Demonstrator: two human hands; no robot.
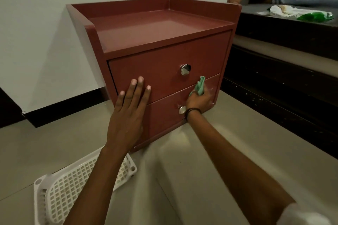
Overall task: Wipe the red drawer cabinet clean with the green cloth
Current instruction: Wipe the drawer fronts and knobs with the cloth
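We have the cabinet (164, 45) on the floor against the wall, both drawers shut. Our left hand (128, 115) lies flat on the front, fingers spread, bracing it. Our right hand (198, 99) is closed round the bunched cloth (255, 86), pressing it on the lower drawer's upper right, so we judge the front is being wiped. Next, sweep around the lower knob (181, 109), just beside the wrist. A white basket (73, 188) lies near our left forearm, clear of the work.
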